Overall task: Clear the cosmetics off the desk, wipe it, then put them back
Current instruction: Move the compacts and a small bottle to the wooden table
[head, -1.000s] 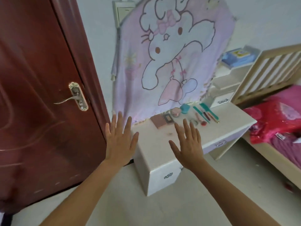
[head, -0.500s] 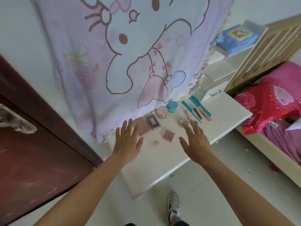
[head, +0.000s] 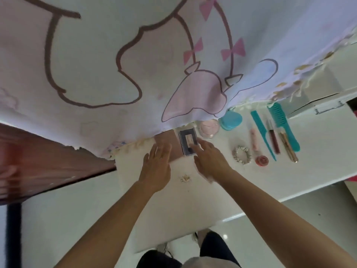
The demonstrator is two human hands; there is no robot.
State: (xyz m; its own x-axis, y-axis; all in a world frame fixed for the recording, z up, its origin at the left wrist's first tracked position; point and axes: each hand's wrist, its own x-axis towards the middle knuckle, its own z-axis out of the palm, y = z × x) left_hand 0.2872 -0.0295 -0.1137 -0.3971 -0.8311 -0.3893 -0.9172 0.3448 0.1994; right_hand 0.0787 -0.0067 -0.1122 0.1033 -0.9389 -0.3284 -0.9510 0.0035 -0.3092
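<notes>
Cosmetics lie in a row along the back of the white desk (head: 222, 190). My left hand (head: 157, 167) is flat, its straight fingers over a brown palette (head: 167, 141). My right hand (head: 209, 158) reaches with straight fingers onto a clear-lidded compact (head: 186, 139). To the right sit a pink jar (head: 209, 128), a teal jar (head: 230, 120), a scrunchie (head: 242, 154), a pink tube (head: 254, 139), a small red pot (head: 261, 160), a teal tail comb (head: 261, 130), a dark red lip gloss (head: 273, 139), a gold tube (head: 288, 147) and a teal wide comb (head: 284, 124). A small hair clip (head: 185, 178) lies between my wrists.
A pink cartoon blanket (head: 135, 64) hangs down to the desk's back edge. A dark red door (head: 44, 163) stands at the left. A white drawer unit (head: 318, 101) sits at the desk's right rear. My shoes (head: 164, 248) stand on the pale tiled floor below the desk's front edge.
I have stepped close to the desk and leaned over it. Both hands moved forward from mid-air onto the brown palette and the compact. A small square compact seen before is now hidden.
</notes>
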